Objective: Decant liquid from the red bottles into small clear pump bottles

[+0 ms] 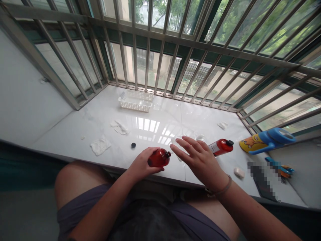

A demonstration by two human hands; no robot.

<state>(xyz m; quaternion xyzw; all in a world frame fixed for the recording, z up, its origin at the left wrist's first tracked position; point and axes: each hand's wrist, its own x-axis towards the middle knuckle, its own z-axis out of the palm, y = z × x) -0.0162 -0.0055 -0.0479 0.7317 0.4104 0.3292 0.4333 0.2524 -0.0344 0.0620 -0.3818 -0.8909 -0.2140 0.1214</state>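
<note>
My left hand (pixel 140 166) is wrapped round a red see-through bottle (pixel 159 158), held tilted near the front edge of the counter. The dark neck of this bottle points right, with no cap on it. A small black cap (pixel 133 145) lies on the counter to its left. My right hand (pixel 199 160) hovers right of the bottle neck, fingers stretched out, with nothing seen in it. Partly hidden behind those fingers is something clear, perhaps plastic (pixel 178 143). Just beyond my right hand a second red bottle (pixel 222 146) with a black cap and pale label shows.
A white perforated basket (pixel 136 106) stands toward the barred window. Crumpled white tissues (pixel 100 146) lie on the left of the white counter (pixel 82 125). To the right are a blue and yellow water bottle (pixel 267 140), a small pale case (pixel 239 173) and a partly blurred phone-like dark slab (pixel 263 184).
</note>
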